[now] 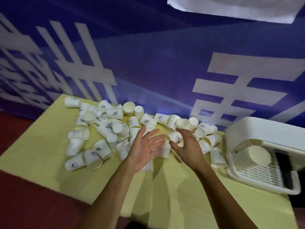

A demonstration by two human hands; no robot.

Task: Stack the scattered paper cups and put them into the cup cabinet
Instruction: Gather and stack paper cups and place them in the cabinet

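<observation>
Several white paper cups (113,114) lie scattered on their sides across the back half of a yellow-green table (173,192). My left hand (143,147) hovers over the middle of the pile, palm turned right, fingers spread and straight. My right hand (188,146) faces it from the right, fingers loosely curved above a printed cup (175,136). Neither hand grips anything. A white cup cabinet (270,134) stands at the table's right end, and a stack of cups (257,155) lies on its side on the slatted tray inside.
A blue banner (156,66) with large white characters hangs right behind the table. Red floor (24,199) shows to the left and front. A white slab (231,9) hangs at the top right. The near half of the table holds no cups.
</observation>
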